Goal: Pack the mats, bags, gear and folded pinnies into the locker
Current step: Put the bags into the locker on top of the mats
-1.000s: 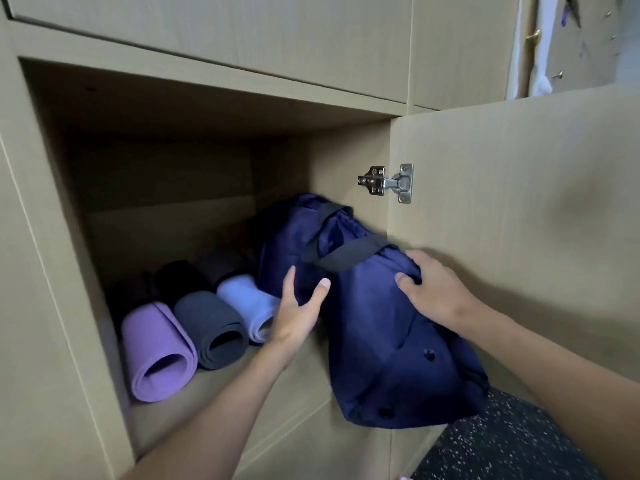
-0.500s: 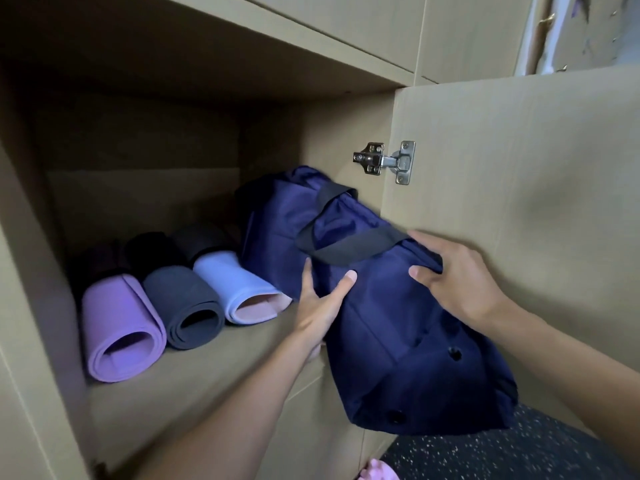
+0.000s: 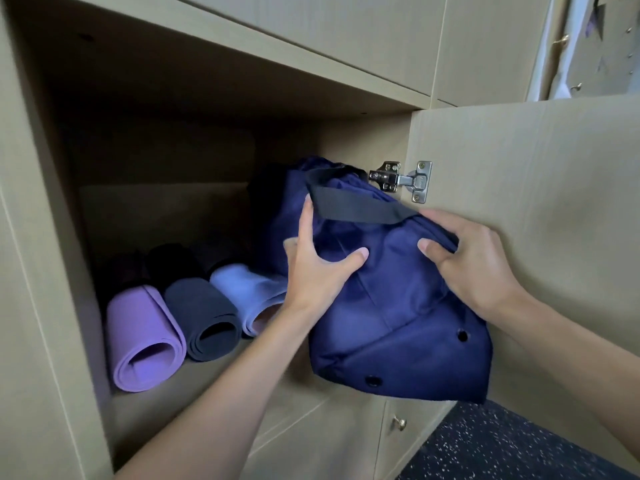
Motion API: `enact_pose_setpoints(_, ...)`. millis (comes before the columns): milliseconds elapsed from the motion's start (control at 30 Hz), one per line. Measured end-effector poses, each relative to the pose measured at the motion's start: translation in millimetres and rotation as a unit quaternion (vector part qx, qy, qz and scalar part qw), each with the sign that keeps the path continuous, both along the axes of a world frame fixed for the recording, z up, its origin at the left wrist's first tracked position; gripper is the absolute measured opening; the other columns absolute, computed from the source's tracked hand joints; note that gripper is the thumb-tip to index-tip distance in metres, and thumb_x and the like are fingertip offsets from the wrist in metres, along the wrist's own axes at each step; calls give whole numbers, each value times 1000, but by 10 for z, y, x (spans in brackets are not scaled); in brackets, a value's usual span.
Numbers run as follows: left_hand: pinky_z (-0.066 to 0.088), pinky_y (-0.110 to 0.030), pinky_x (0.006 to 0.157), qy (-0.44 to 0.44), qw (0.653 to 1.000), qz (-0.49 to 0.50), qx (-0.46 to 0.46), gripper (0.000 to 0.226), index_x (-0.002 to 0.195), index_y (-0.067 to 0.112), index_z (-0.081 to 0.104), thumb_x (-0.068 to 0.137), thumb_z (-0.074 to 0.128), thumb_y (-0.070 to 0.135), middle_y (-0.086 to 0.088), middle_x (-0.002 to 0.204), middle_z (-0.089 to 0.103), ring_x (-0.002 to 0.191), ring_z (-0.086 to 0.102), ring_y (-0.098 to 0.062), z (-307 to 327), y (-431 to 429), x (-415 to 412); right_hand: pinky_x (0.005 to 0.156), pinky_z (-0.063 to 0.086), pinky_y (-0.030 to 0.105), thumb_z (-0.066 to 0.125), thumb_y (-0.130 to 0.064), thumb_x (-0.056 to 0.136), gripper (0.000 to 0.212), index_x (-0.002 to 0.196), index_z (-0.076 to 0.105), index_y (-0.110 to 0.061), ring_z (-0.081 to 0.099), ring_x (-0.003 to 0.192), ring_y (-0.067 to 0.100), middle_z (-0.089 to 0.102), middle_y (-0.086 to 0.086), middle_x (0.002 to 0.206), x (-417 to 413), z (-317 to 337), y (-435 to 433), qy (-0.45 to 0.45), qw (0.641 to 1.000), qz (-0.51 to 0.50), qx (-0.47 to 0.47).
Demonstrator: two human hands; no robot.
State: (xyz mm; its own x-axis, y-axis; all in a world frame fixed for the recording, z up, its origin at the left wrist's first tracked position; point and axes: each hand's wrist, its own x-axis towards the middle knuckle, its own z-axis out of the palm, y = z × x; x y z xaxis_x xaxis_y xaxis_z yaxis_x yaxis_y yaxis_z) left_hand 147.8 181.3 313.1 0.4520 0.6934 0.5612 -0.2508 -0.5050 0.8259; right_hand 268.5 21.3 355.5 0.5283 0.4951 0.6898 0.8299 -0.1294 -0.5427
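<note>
"Both hands gripping?"
"Yes. Left hand [image 3: 318, 271] and right hand [image 3: 478, 268] clutch navy bag [image 3: 398, 313], half over locker shelf [image 3: 194, 382] front edge, right of rolled mats [image 3: 204, 317]. Room above mats."

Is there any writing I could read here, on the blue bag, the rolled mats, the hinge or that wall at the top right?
None can be read.
navy bag: no label or logo shows.
purple mat, dark mat, light blue mat: plain.
hinge: any stamp is too small to read.
sheets on the wall: too blurred.
</note>
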Motion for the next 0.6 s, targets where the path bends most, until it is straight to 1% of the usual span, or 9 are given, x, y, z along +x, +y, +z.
enact_pose_setpoints(100, 36, -7, 98, 2, 997, 27, 68, 111, 155, 48, 13, 74, 87, 29, 10, 121, 40, 92, 34, 32, 250, 176, -118, 101, 36, 11, 65, -9, 93, 45, 135, 59, -24, 53, 116, -3, 59, -19, 124, -72, 126, 190, -8, 999, 10, 39)
enact_pose_setpoints(133, 33, 1, 92, 6, 996, 40, 85, 112, 154, 49, 11, 74, 86, 30, 13, 115, 37, 92, 35, 31, 322, 238, -161, 100, 36, 10, 64, -9, 93, 44, 134, 60, -23, 53, 115, -2, 59, -18, 123, -87, 151, 265, -8, 999, 10, 53)
enact_pose_setpoints(200, 29, 4, 88, 13, 991, 63, 120, 111, 154, 52, 8, 75, 85, 33, 13, 110, 33, 99, 40, 19, 457, 362, -224, 96, 33, 2, 64, -9, 93, 44, 135, 59, -22, 52, 115, -3, 58, -18, 122, -106, 164, 423, -2, 996, 6, 84)
enact_pose_setpoints(267, 28, -7, 95, 37, 987, 80, 132, 108, 153, 54, 9, 76, 83, 38, 4, 116, 35, 110, 44, -3, 531, 496, -221, 95, 31, -1, 64, -10, 93, 44, 136, 58, -20, 51, 115, -2, 56, -18, 123, -83, 140, 591, 11, 996, -1, 87)
enact_pose_setpoints(333, 26, -20, 104, 97, 987, 77, 98, 97, 152, 54, 15, 78, 78, 48, -5, 129, 36, 127, 40, -20, 447, 649, -154, 100, 37, 12, 64, -12, 93, 44, 136, 58, -20, 57, 116, 8, 62, -9, 128, -12, 57, 739, 33, 999, -15, 27)
enact_pose_setpoints(400, 25, -31, 116, 137, 990, 37, 15, 85, 151, 52, 24, 79, 69, 61, -8, 144, 36, 139, 34, -25, 200, 822, -66, 101, 42, 22, 64, -13, 93, 43, 135, 59, -18, 61, 115, 20, 67, 2, 126, 57, -65, 791, 46, 997, -41, -49)
enact_pose_setpoints(467, 25, -40, 120, 144, 986, 28, -73, 79, 152, 48, 25, 82, 58, 65, -6, 157, 30, 144, 31, -24, -78, 942, -18, 102, 45, 29, 65, -11, 92, 38, 130, 63, -14, 62, 115, 26, 70, 6, 120, 91, -179, 754, 47, 994, -54, -85)
enact_pose_setpoints(533, 23, -47, 120, 168, 979, 77, -88, 76, 154, 47, 16, 89, 50, 66, -8, 160, 22, 146, 27, -29, -247, 1003, 48, 99, 47, 34, 65, -8, 91, 30, 120, 67, -12, 64, 110, 29, 72, 8, 112, 123, -254, 679, 44, 993, -61, -90)
enact_pose_setpoints(600, 22, -52, 119, 171, 977, 101, -82, 78, 152, 53, 9, 87, 47, 73, -8, 162, 15, 148, 21, -33, -262, 996, 116, 96, 48, 34, 65, -8, 91, 26, 116, 68, -14, 64, 107, 30, 73, 7, 108, 164, -294, 631, 36, 992, -63, -101)
